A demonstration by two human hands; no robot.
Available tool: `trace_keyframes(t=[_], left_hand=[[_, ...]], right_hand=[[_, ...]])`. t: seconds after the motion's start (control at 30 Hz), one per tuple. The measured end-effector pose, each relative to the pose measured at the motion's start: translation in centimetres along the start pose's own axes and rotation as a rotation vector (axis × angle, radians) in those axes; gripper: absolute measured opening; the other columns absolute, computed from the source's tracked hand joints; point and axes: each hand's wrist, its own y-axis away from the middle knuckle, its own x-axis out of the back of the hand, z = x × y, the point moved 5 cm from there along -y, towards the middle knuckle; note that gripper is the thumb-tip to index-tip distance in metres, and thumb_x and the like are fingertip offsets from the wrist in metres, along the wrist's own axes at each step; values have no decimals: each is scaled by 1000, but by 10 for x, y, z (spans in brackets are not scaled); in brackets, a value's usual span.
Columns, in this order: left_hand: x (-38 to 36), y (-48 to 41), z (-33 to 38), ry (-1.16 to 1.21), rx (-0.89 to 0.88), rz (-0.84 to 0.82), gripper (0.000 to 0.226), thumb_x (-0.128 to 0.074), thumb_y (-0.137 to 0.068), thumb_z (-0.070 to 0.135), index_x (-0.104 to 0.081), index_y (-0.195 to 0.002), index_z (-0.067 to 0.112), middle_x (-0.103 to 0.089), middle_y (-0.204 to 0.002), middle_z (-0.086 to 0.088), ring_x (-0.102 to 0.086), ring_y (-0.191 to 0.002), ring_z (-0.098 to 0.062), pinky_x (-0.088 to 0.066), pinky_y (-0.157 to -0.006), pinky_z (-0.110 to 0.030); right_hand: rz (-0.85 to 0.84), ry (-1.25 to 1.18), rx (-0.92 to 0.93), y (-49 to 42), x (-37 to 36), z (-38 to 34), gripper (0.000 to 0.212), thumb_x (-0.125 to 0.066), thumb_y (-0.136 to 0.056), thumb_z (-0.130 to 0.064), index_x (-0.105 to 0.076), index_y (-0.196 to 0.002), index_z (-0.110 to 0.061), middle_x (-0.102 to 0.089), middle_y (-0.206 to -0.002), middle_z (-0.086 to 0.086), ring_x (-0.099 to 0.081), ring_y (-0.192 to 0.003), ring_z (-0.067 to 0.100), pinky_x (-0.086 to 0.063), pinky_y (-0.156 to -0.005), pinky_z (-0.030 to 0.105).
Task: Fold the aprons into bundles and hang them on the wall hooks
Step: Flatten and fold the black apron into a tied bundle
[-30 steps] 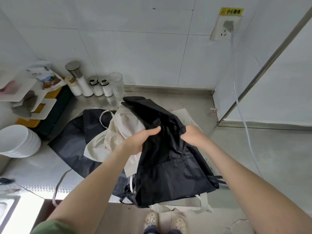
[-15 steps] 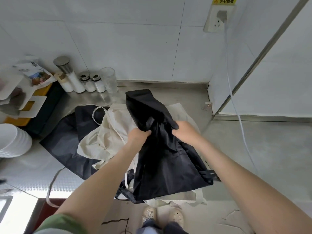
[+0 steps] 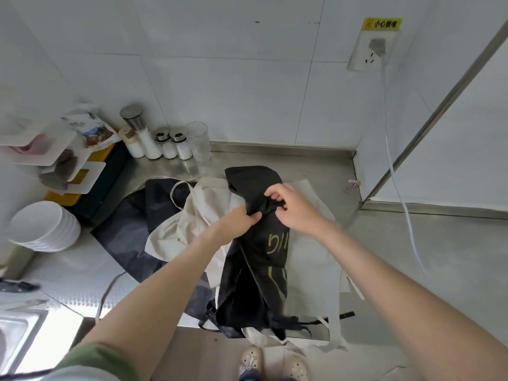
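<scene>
Nearest the viewer, 2 pale shoes stand on the floor below the front edge of the steel desk. The black apron lies lengthwise on the desk, gathered into a narrow, creased strip. Its lower end and ties hang over the front edge, and gold lettering shows on its middle.

Both hands hold the strip at its upper part. The left hand pinches the fabric from the left side between thumb and curled fingers. The right hand has its fingers curled and pinches a fold just beside the left hand.

The black apron rests on a cream apron, spread flat with a loop strap at its left. A dark navy apron lies under the cream one and reaches further left.

A stack of white bowls stands at the left of the desk. At the wall stand 2 small shakers and a clear glass. A wall socket with a white cable sits at upper right.
</scene>
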Motion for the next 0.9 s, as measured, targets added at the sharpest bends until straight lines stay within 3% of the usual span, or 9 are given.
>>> trace_keyframes(t=[0.1,0.17,0.27,0.33,0.4,0.5,0.63,0.77,0.9], left_hand=[[1,11,16,-313,-136,-208,31,-49,-100,30,-57,-119,6,-61,-112,-5,-56,-95,-17,-41,-81,-24],[3,11,22,-444,-145,-265,38,-52,-98,30,-56,-124,2,-61,-118,-8,-56,-101,-20,-41,-89,-29],[8,13,26,-398,-171,-338,33,-58,-95,28,-58,-122,8,-63,-116,-3,-57,-104,-18,-42,-94,-28],[14,15,27,-312,-182,-368,21,-64,-92,25,-63,-111,16,-66,-107,4,-60,-100,-14,-46,-87,-22],[18,16,21,-280,-162,-424,21,-69,-87,23,-62,-107,23,-67,-102,13,-63,-96,-7,-47,-82,-17],[24,16,-1,-458,-95,-471,35,-72,-84,20,-59,-116,19,-68,-111,5,-63,-106,-16,-48,-95,-29],[37,4,-11,-692,-124,-179,29,-50,-97,21,-56,-121,6,-61,-123,-11,-55,-115,-28,-41,-97,-33],[53,9,15,-782,-218,243,27,-35,-105,25,-47,-117,5,-57,-114,-17,-53,-109,-32,-36,-77,-33],[55,9,23,-859,-315,349,16,-36,-104,23,-44,-107,10,-67,-103,-14,-64,-94,-35,-51,-76,-44]], right_hand=[[-212,495,256,-10,6,-24,89,-45,-75,12,-26,-149,-34,-14,-158,-9,-2,-145,13,-4,-117,33],[-418,751,341,-14,1,-33,81,-49,-76,6,-32,-148,-28,-3,-161,-10,14,-146,12,8,-118,37],[-533,857,330,-21,3,-32,50,-51,-84,-9,-51,-133,-15,-29,-155,-2,0,-148,14,3,-121,34],[-517,772,229,-24,13,-26,26,-54,-86,-18,-61,-111,-16,-47,-143,2,-15,-146,19,-20,-117,37],[-476,719,174,-23,25,-21,7,-60,-86,-24,-54,-84,-22,-60,-124,3,-26,-142,17,-40,-98,39],[-413,689,148,-14,42,-18,16,-61,-89,-26,-49,-82,-18,-60,-97,0,-53,-111,21,-38,-66,33],[-279,690,140,-8,60,-13,17,-58,-92,-31,-50,-91,-16,-55,-79,-3,-50,-79,20,-37,-62,34],[-253,587,12,-3,72,-4,32,-69,-82,-39,-44,-91,-21,-52,-78,-6,-51,-76,19,-33,-59,33],[-347,576,-99,2,71,13,26,-73,-79,-35,-57,-93,-21,-57,-82,-7,-54,-80,17,-43,-69,34]])
